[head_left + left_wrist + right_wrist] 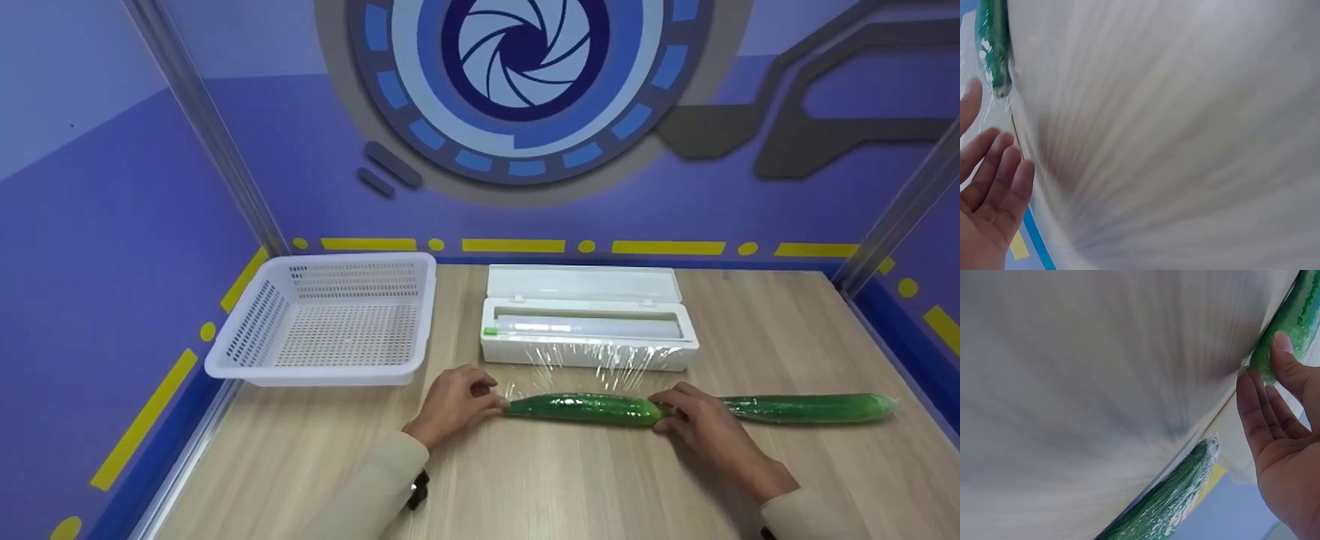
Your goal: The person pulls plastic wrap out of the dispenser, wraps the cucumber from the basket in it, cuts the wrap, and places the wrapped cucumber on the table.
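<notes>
A green cucumber (585, 409) lies on the table, wrapped in shiny cling film that stretches back to a white cling film box (592, 352). At its left tip is my left hand (459, 401); the left wrist view shows that hand's thumb and fingers apart, just off the cucumber tip (1000, 79). My right hand (709, 427) pinches the lighter right end of the cucumber (1297, 326) between thumb and fingers. Beyond that hand, to the right, lies a second film-wrapped cucumber (814, 408), partly hidden behind the fingers.
The box's lid (581, 285) stands open at the back, with a film roll (589, 327) inside and a green slider (490, 331) at its left. A white perforated basket (322, 375) stands at back left. Blue panels (285, 165) enclose the wooden table (555, 487).
</notes>
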`<state>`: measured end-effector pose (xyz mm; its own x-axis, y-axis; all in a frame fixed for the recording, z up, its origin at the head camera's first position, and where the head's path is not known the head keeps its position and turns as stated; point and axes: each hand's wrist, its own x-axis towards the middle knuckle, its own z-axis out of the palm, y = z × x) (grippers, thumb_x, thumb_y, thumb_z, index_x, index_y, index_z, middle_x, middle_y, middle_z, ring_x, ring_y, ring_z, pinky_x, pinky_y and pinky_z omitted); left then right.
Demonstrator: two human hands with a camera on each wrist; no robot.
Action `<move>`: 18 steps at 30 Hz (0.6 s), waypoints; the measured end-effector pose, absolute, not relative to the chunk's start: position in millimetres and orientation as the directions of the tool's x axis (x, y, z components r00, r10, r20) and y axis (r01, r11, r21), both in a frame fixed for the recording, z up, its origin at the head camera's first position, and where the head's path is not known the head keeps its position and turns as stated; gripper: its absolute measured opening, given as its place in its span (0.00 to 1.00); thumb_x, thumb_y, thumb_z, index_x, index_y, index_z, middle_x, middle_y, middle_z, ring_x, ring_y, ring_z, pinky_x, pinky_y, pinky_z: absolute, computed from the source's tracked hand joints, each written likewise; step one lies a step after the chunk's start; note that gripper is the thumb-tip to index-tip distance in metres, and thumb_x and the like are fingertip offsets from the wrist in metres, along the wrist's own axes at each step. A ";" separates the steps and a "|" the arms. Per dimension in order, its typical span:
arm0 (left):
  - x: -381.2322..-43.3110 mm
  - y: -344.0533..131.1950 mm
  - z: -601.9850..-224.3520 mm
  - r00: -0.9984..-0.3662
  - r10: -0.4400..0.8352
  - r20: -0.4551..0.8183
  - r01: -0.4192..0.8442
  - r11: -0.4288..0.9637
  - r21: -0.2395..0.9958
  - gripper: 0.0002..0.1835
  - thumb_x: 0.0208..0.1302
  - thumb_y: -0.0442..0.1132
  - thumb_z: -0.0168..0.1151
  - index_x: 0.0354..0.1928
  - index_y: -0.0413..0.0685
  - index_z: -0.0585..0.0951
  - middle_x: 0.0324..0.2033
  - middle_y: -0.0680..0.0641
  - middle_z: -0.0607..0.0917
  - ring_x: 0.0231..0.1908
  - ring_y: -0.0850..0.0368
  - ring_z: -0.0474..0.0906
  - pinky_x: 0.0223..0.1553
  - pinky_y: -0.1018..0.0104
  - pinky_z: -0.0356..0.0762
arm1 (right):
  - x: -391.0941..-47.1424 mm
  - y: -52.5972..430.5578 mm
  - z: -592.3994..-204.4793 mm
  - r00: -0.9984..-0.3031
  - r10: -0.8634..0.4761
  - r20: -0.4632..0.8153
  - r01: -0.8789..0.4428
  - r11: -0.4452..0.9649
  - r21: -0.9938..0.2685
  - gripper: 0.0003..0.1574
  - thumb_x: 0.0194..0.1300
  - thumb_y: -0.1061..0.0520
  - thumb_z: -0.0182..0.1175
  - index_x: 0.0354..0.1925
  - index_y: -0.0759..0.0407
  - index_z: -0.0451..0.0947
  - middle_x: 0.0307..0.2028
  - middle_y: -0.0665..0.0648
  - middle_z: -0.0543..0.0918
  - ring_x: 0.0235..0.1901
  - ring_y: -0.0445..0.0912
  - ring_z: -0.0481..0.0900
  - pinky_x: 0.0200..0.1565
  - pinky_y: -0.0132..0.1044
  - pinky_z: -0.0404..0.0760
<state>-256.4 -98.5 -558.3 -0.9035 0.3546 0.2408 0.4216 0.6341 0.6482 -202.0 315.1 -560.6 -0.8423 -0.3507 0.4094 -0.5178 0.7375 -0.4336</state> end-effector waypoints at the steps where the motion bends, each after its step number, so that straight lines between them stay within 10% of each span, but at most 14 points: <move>1: -257.8 -98.8 -557.6 -0.908 0.328 0.262 0.416 0.628 0.657 0.18 0.60 0.48 0.81 0.44 0.43 0.90 0.37 0.51 0.87 0.38 0.57 0.83 0.43 0.63 0.82 | -201.9 315.2 -560.8 -0.840 -0.352 0.414 -0.521 0.736 -0.432 0.22 0.54 0.61 0.81 0.49 0.55 0.88 0.38 0.41 0.81 0.36 0.36 0.78 0.38 0.39 0.82; 12: -275.7 -89.0 -545.0 -0.858 0.060 0.511 0.422 0.648 0.633 0.23 0.59 0.45 0.83 0.52 0.43 0.86 0.46 0.47 0.86 0.45 0.51 0.85 0.44 0.60 0.84 | -203.2 315.6 -561.8 -0.828 -0.371 0.420 -0.540 0.726 -0.425 0.23 0.53 0.63 0.81 0.49 0.57 0.88 0.39 0.43 0.82 0.35 0.36 0.77 0.36 0.38 0.81; 18: -290.4 -84.9 -538.2 -0.885 0.084 0.459 0.415 0.591 0.692 0.35 0.58 0.47 0.83 0.64 0.39 0.82 0.59 0.41 0.84 0.60 0.42 0.81 0.62 0.50 0.78 | -204.1 316.3 -562.3 -0.808 -0.384 0.447 -0.565 0.717 -0.407 0.23 0.53 0.63 0.81 0.48 0.58 0.88 0.38 0.44 0.82 0.35 0.35 0.76 0.35 0.37 0.80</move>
